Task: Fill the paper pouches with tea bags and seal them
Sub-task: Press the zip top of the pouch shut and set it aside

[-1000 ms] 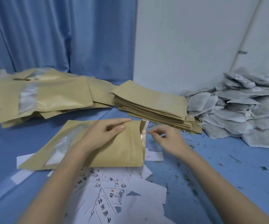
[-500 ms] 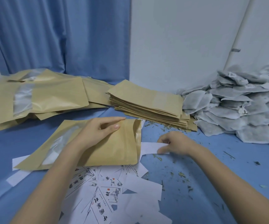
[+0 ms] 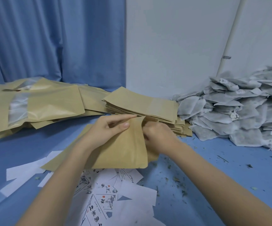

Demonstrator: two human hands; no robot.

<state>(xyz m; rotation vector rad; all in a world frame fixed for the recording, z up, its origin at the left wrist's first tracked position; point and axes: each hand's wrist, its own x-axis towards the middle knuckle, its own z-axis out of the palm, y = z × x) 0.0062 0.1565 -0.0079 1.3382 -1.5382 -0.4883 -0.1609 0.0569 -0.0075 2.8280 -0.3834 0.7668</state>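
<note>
A brown paper pouch [image 3: 120, 150] lies on the blue table with its mouth facing right. My left hand [image 3: 106, 129] pinches the upper layer of that mouth between thumb and fingers and lifts it. My right hand [image 3: 158, 136] is at the opening with its fingertips tucked inside the pouch, hidden by the raised flap, so what it holds does not show. A heap of grey-white tea bags [image 3: 238, 115] is piled at the right against the wall.
A neat stack of flat empty pouches [image 3: 140, 103] sits just behind my hands. Fuller pouches with clear windows [image 3: 42, 105] spread along the back left. Printed white paper slips [image 3: 106, 198] are scattered in front of me. Tea crumbs [image 3: 177, 181] litter the table on the right.
My right hand took a white slip off the table half a second ago and has moved up into the pouch mouth. My left hand lifted the upper edge higher.
</note>
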